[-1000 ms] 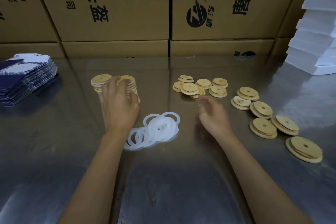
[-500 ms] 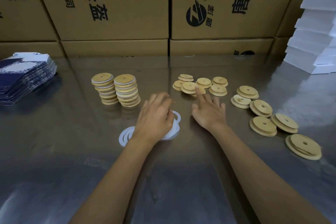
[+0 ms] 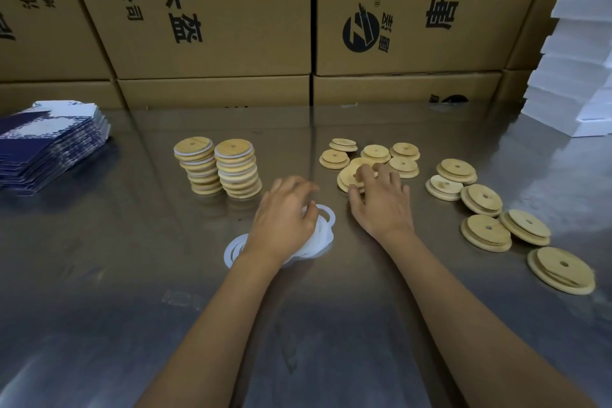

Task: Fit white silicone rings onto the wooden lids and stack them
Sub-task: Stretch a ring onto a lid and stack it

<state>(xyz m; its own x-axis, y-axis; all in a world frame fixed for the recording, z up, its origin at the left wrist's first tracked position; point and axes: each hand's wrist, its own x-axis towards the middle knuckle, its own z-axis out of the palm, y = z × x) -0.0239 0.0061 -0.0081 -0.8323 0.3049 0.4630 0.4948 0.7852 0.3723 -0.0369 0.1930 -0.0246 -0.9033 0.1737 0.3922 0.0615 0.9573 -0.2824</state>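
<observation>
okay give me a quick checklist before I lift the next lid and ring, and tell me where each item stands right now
1. Right hand on a loose wooden lid: ok, fingers curl over it.
2. Left hand on the white rings: ok.
3. Only one ring picked: cannot tell, the hand hides it.
4. Two finished stacks upright: ok.
5. Table bare between rings and stacks: ok.

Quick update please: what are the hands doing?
Left hand on white rings, picking. Right hand grips loose lid. Two stacks wait. Nothing blocking.
</observation>
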